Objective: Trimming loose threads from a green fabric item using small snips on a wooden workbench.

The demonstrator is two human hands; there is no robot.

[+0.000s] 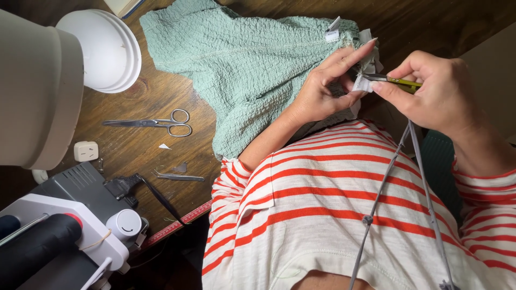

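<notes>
**Label removal on a green crinkled garment**

Hands are working close together at the far right edge of the wooden table [134,145]. The left hand [328,88] is pinching a small white label [363,84] between thumb and fingers, holding it up from the sage-green crinkled garment [242,64], which is spreading over the table from the middle to the far side. The right hand [430,91] is clenching a small tool with a yellow-green handle [403,81], probably a thread snip or seam ripper; its metal tip is touching the label at the seam.

For doing this step well, I judge that the left fingers should be keeping the label tight and lifted, so only the stitches are meeting the blade and not the thin fabric. The tip should be going under one stitch at a time, with small moves.

Steel scissors [156,123] are lying at the left, well apart from the hands, and tweezers [180,176] are lying nearer. A white sewing machine [37,86] is standing at the far left.
</notes>
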